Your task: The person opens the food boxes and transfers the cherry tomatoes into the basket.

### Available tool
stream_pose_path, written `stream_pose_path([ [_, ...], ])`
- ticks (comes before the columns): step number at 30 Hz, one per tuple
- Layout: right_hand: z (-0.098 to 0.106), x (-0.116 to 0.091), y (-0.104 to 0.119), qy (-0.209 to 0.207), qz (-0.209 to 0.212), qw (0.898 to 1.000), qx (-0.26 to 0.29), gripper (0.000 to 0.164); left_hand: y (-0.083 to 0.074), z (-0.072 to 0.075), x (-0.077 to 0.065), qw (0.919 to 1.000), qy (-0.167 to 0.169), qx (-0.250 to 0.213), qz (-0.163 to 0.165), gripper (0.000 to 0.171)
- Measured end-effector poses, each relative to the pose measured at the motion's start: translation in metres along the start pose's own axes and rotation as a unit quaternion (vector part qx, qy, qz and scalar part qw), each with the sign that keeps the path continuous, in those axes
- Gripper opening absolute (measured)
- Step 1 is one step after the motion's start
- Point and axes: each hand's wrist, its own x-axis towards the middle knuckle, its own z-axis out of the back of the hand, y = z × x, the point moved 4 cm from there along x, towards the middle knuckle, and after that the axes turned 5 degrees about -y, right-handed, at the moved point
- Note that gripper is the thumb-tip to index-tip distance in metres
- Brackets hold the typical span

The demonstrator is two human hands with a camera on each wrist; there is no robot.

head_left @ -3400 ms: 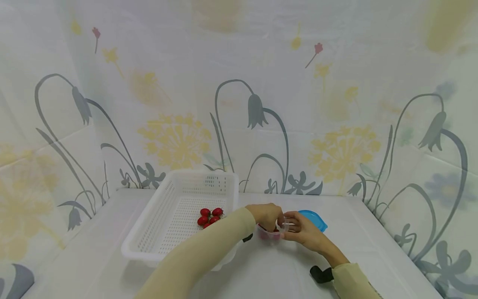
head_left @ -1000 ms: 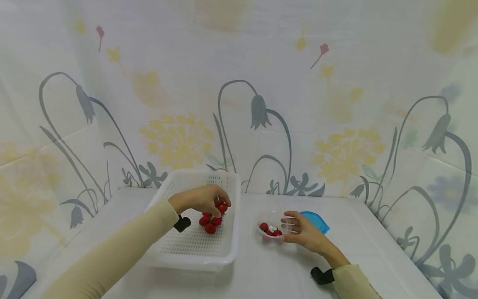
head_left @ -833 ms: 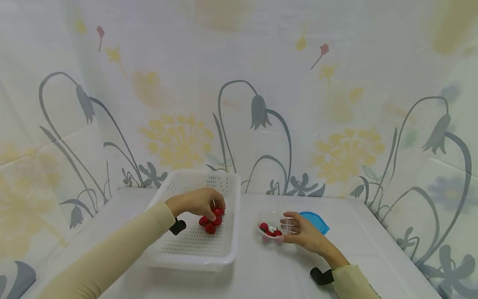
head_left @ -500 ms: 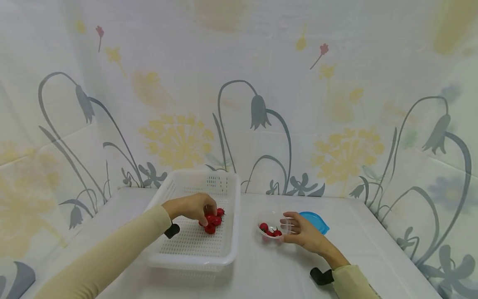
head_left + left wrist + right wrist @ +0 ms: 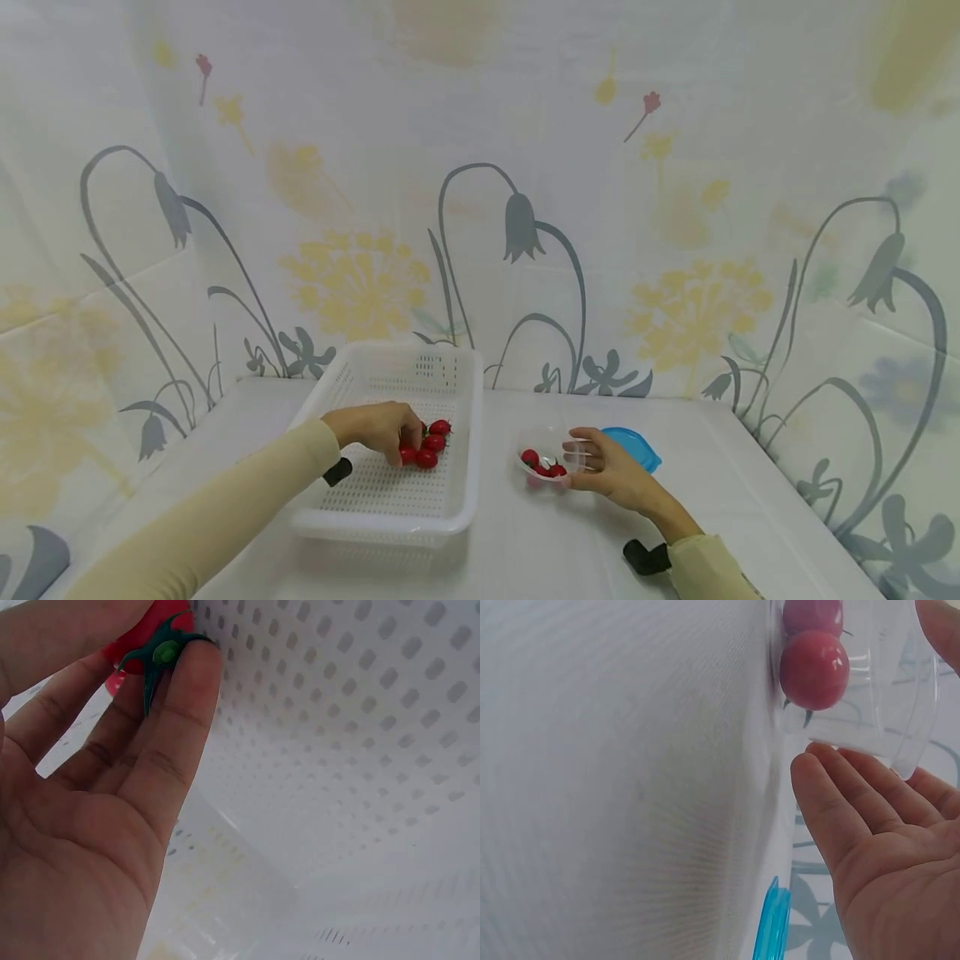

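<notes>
In the head view, my left hand [image 5: 380, 427] reaches down into a white perforated basket [image 5: 382, 523] beside several cherry tomatoes [image 5: 434, 443]. A red cherry tomato [image 5: 154, 634] with a green calyx sits between its thumb and fingertips in the left wrist view, partly covered by them. To the right of the basket, a small clear plastic container [image 5: 547, 439] stands on the table with several tomatoes [image 5: 815, 671] inside. My right hand [image 5: 615, 473] holds this container from its right side, thumb on the near side and fingers on the far side.
A blue lid [image 5: 632, 447] lies on the white table [image 5: 540, 550] behind my right hand. The basket's raised walls surround the left hand's work. A flower-printed cloth [image 5: 480, 100] hangs behind the table.
My left hand went from the container back to the basket, then moved left and lower over the tomatoes, exposing those on the right. My right hand has stayed at the container.
</notes>
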Motion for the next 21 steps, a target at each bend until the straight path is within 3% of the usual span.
stream_pose_path([
  [8,0.001,0.004,-0.017,-0.004,-0.002,1.000,-0.009,0.076,0.006,-0.006,0.005,0.9999,-0.010,0.005,-0.004,0.028],
  [21,0.001,0.006,-0.019,-0.006,0.001,1.000,-0.013,0.076,0.005,-0.005,0.004,0.9996,-0.028,-0.009,0.002,0.025],
])
